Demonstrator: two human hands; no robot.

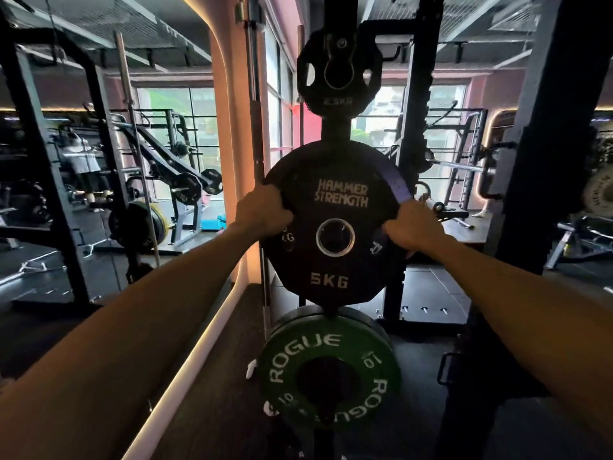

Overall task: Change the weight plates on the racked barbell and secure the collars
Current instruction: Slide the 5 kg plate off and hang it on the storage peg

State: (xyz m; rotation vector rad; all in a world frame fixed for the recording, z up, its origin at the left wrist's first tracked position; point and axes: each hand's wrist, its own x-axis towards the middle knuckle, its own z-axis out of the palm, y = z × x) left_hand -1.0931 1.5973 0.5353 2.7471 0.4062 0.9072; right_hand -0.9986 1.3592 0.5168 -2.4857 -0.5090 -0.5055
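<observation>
A black 5 kg plate (335, 207) marked HAMMER STRENGTH hangs in front of me on a storage peg of the rack upright, its steel-ringed centre hole facing me. My left hand (262, 207) grips its left rim and my right hand (411, 224) grips its right rim. A purple band (396, 180) lies across the plate's upper right, running down to my right hand. Above it hangs a small black 2.5 kg plate (338, 66). Below sits a green ROGUE 10 kg plate (328, 370). The racked barbell and collars are not clearly in view.
Upright barbells (255, 94) stand just left of the plates by a lit pink column. Black rack posts (544, 161) rise on the right. Other racks, benches and loaded machines (139, 224) fill the gym floor to the left and far right.
</observation>
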